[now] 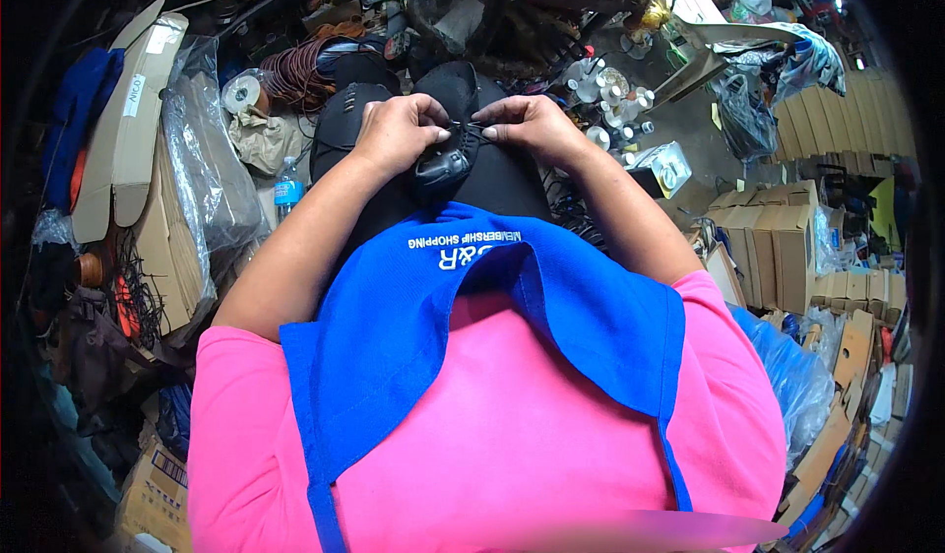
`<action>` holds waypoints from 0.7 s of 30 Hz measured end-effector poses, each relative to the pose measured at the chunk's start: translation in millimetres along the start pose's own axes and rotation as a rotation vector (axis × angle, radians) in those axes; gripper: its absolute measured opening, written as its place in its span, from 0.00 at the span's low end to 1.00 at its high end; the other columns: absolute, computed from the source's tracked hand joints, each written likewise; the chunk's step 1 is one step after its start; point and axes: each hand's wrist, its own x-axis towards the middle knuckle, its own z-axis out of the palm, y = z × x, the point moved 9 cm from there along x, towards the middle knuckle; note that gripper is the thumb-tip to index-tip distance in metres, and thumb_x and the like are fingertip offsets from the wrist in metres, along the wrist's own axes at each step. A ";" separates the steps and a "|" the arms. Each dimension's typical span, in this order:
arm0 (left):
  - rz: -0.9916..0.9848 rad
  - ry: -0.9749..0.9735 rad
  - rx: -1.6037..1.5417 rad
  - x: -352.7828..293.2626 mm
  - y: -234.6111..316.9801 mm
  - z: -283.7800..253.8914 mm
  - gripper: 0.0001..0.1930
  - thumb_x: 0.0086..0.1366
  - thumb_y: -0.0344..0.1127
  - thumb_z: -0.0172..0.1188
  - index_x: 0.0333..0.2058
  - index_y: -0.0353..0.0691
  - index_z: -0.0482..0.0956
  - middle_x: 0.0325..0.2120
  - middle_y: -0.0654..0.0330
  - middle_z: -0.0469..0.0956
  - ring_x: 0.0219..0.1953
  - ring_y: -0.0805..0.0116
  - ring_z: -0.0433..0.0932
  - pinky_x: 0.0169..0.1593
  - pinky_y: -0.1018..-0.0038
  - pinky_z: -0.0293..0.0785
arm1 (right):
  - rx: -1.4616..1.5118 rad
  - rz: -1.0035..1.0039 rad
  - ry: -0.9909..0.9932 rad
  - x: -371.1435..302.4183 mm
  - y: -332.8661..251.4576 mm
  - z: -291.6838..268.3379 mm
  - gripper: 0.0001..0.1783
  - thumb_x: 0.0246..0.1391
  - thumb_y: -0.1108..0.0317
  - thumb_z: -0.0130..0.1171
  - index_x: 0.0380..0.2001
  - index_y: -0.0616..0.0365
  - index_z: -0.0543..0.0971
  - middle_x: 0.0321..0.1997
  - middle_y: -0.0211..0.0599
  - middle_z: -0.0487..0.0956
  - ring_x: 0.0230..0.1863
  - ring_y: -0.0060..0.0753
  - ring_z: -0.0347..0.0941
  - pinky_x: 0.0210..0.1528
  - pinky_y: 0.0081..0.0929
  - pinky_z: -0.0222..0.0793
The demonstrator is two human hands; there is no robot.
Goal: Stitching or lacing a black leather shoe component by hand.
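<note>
A black shoe rests on my lap over dark trousers, its shiny end towards me. Both hands meet above its upper part. My left hand is closed in a pinch at the left side of the shoe, on a thin dark cord. My right hand pinches the cord from the right, fingertips a short way from the left ones. Whether the cord is a lace or a thread is too small to tell. On my left thigh lies a black piece with a row of pale stitches. A blue apron covers my front.
Left of my legs stand a water bottle, a crumpled paper bag and a roll of tape. Coiled brown cord lies beyond. Several white-capped bottles stand to the right, with cardboard boxes farther right.
</note>
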 end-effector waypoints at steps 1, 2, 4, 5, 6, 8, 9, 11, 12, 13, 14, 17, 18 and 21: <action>-0.024 -0.011 0.008 1.8 -0.2 1.3 0.10 0.49 0.31 0.66 0.32 0.38 0.81 0.24 0.59 0.81 0.27 0.74 0.78 0.35 0.77 0.73 | -0.001 0.000 0.001 1.0 -0.2 0.1 0.15 0.49 0.72 0.63 0.43 0.61 0.79 0.36 0.29 0.80 0.36 0.16 0.73 0.42 0.18 0.69; -0.022 -0.011 0.008 3.9 2.6 1.9 0.10 0.49 0.31 0.66 0.32 0.38 0.81 0.24 0.59 0.81 0.27 0.74 0.78 0.35 0.77 0.73 | -0.002 -0.014 -0.004 2.4 -1.2 0.5 0.14 0.49 0.71 0.63 0.41 0.61 0.79 0.35 0.29 0.80 0.35 0.16 0.73 0.42 0.18 0.69; -0.079 -0.045 -0.016 6.9 1.3 6.2 0.10 0.47 0.37 0.67 0.30 0.43 0.82 0.24 0.60 0.82 0.29 0.68 0.80 0.42 0.73 0.72 | -0.003 -0.028 -0.010 5.6 -3.1 1.9 0.14 0.49 0.71 0.64 0.40 0.62 0.79 0.34 0.29 0.80 0.35 0.16 0.73 0.41 0.18 0.69; -0.079 -0.043 -0.015 8.4 0.1 5.6 0.10 0.47 0.37 0.67 0.30 0.43 0.82 0.24 0.60 0.82 0.29 0.68 0.80 0.42 0.73 0.72 | -0.059 -0.031 0.007 7.5 -4.3 0.8 0.13 0.47 0.71 0.64 0.38 0.61 0.80 0.34 0.29 0.81 0.35 0.16 0.73 0.41 0.19 0.69; -0.057 -0.056 -0.038 9.6 0.7 6.6 0.10 0.47 0.37 0.67 0.30 0.43 0.82 0.24 0.60 0.81 0.30 0.69 0.80 0.42 0.73 0.72 | -0.114 -0.033 0.024 8.8 -5.2 -0.5 0.13 0.46 0.70 0.65 0.37 0.61 0.81 0.33 0.30 0.81 0.34 0.16 0.74 0.40 0.19 0.69; -0.034 -0.067 -0.060 12.7 0.4 6.5 0.10 0.47 0.38 0.67 0.29 0.43 0.82 0.24 0.61 0.81 0.30 0.69 0.80 0.41 0.73 0.72 | -0.146 -0.005 0.016 11.1 -5.2 -1.0 0.12 0.45 0.70 0.66 0.36 0.60 0.81 0.32 0.30 0.81 0.34 0.16 0.73 0.40 0.19 0.69; -0.002 -0.119 -0.094 14.3 5.0 8.8 0.09 0.48 0.38 0.67 0.29 0.43 0.82 0.24 0.61 0.81 0.30 0.68 0.80 0.42 0.73 0.71 | -0.177 0.025 0.010 12.3 -4.9 -1.5 0.12 0.45 0.70 0.66 0.35 0.60 0.81 0.30 0.30 0.81 0.33 0.16 0.73 0.40 0.19 0.69; 0.030 -0.173 -0.125 16.0 11.0 9.2 0.09 0.48 0.38 0.66 0.28 0.43 0.82 0.25 0.60 0.82 0.31 0.66 0.80 0.43 0.73 0.71 | -0.199 0.001 -0.021 16.1 -12.5 0.8 0.10 0.46 0.70 0.66 0.33 0.61 0.80 0.29 0.27 0.80 0.32 0.15 0.72 0.38 0.18 0.68; 0.077 -0.153 0.012 16.0 21.0 3.5 0.08 0.48 0.34 0.66 0.29 0.41 0.82 0.26 0.58 0.81 0.30 0.66 0.80 0.39 0.74 0.72 | -0.221 -0.019 -0.053 17.0 -14.7 3.5 0.08 0.48 0.70 0.65 0.32 0.61 0.80 0.28 0.25 0.79 0.30 0.14 0.70 0.35 0.17 0.68; 0.124 -0.132 0.148 16.0 30.0 -0.3 0.08 0.48 0.30 0.66 0.30 0.38 0.81 0.27 0.55 0.81 0.28 0.66 0.80 0.36 0.75 0.74 | -0.218 -0.018 -0.049 18.7 -12.9 2.4 0.08 0.48 0.70 0.65 0.32 0.61 0.80 0.28 0.25 0.79 0.30 0.14 0.70 0.35 0.17 0.68; 0.126 -0.137 0.150 16.3 34.1 -0.6 0.08 0.48 0.30 0.66 0.30 0.38 0.81 0.27 0.55 0.81 0.28 0.66 0.80 0.36 0.75 0.74 | -0.212 -0.049 -0.057 20.5 -12.6 2.4 0.07 0.48 0.70 0.65 0.30 0.61 0.79 0.27 0.24 0.78 0.29 0.13 0.70 0.34 0.17 0.67; 0.321 -0.063 0.346 16.5 48.5 -5.4 0.07 0.47 0.32 0.65 0.28 0.41 0.81 0.25 0.56 0.79 0.31 0.57 0.79 0.36 0.68 0.73 | -0.184 -0.077 -0.086 24.1 -14.0 3.6 0.06 0.47 0.70 0.65 0.27 0.60 0.78 0.25 0.22 0.77 0.28 0.13 0.69 0.33 0.16 0.66; 0.321 -0.062 0.347 19.7 45.2 -7.9 0.07 0.47 0.32 0.65 0.28 0.41 0.81 0.25 0.56 0.79 0.31 0.57 0.79 0.36 0.68 0.73 | -0.160 -0.063 -0.109 24.1 -12.7 5.5 0.06 0.47 0.70 0.65 0.26 0.60 0.78 0.24 0.22 0.76 0.28 0.13 0.68 0.32 0.16 0.65; 0.623 0.021 0.475 11.4 67.5 -19.2 0.05 0.50 0.35 0.64 0.26 0.45 0.79 0.28 0.63 0.76 0.36 0.62 0.75 0.41 0.69 0.65 | -0.107 -0.060 -0.108 24.6 -13.0 6.6 0.06 0.47 0.70 0.65 0.25 0.59 0.78 0.24 0.22 0.76 0.28 0.13 0.67 0.33 0.15 0.65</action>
